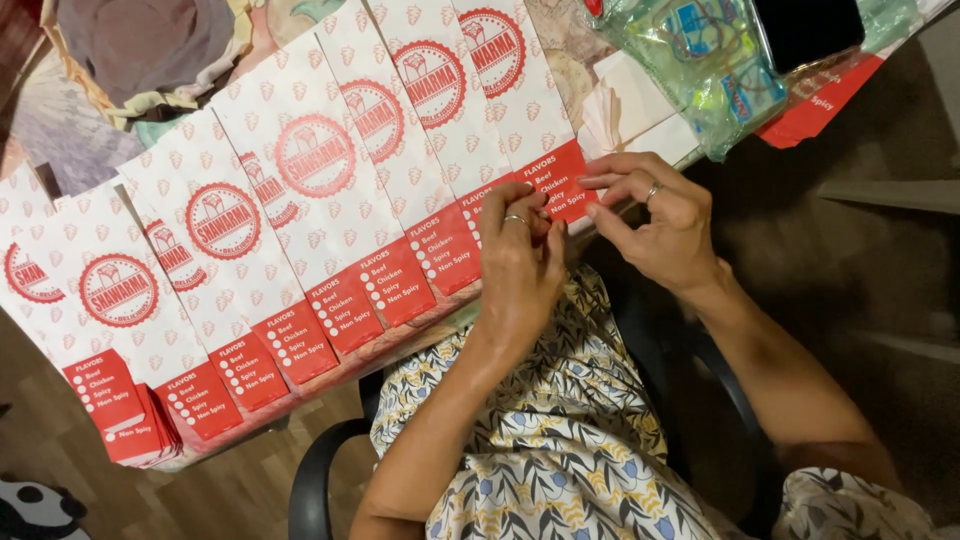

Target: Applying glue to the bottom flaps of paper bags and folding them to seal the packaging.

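Several white paper bags with red round stamps and red bottom bands lie overlapped in a row along the table edge (330,190). My left hand (520,262) and my right hand (655,220) meet at the red bottom end of the rightmost bag (560,180). Fingertips of both hands pinch that red edge. Each hand wears a ring. What lies under the fingers is hidden.
A clear plastic bag with small blue and green items (715,60) and a dark phone (805,30) lie at the top right. Folded white paper (625,110) sits beside the bags. Cloth (140,40) lies at the top left. I sit in a black chair (320,470).
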